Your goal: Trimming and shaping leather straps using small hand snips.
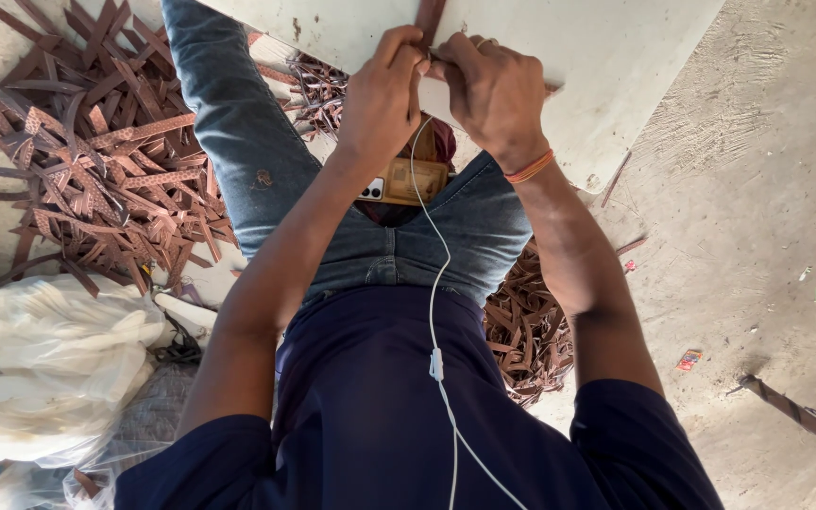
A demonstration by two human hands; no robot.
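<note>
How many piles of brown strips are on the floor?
2. One big pile lies at the left beside the leg. A smaller pile lies at the right by the hip. A few strips show under the board; more may be hidden there.

board (616,66) on lap | strip (430,14) on board | strip pile (96,161) left | phone (408,179) seemingly on lap

A phone (403,179) lies on the jeans-clad lap (266,161), with a heap of brown strips (96,161) left of it, white bags (44,368) lower left, and a white cable (436,312) running down from it.
</note>
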